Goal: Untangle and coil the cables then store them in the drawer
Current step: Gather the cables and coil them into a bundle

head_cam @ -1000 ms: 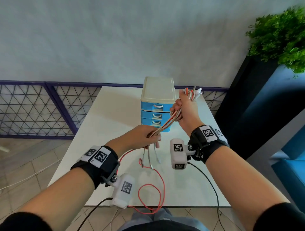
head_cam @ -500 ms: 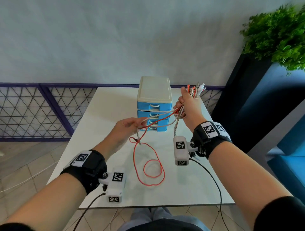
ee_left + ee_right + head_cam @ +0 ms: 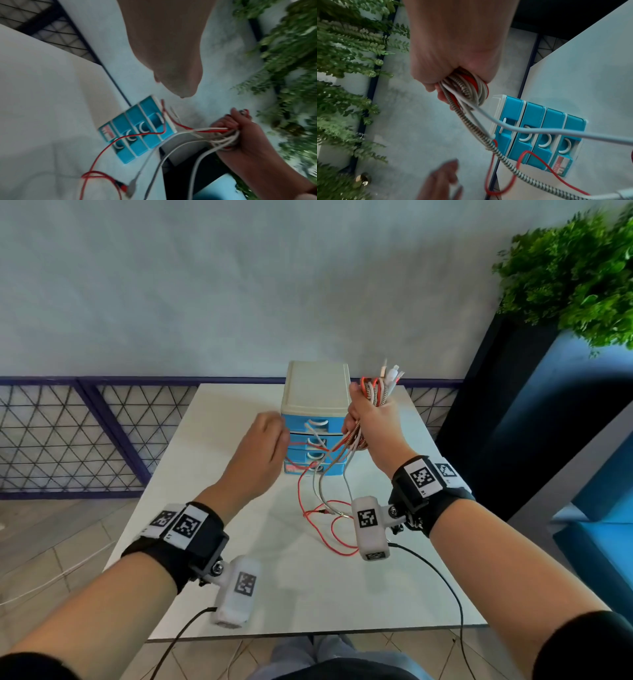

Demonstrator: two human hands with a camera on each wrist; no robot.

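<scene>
Broadly, progress: partway by my reading, with coiling under way and storing not begun.
Worktop (image 3: 212,542): white; it carries the drawer unit at its far middle and the slack cable ends nearer the person.
Drawer unit (image 3: 317,419): cream top, four blue drawers, all pushed in, so one must be opened before anything goes inside.
Right hand (image 3: 371,422): raised beside the unit, its grip wrapped round the cables as a fist, connector ends poking out above.
Left hand (image 3: 260,453): blurred, lifted in front of the unit; the head view suggests curled fingers near a red strand, but whether its grip has hold of anything I cannot tell.
Cables (image 3: 467,88): red, white and braided grey, several turns gathered inside the right fist.
Loose tails (image 3: 329,518): they hang from the fist across the drawer fronts and lie crossed on the worktop; these are left to wind in.
</scene>
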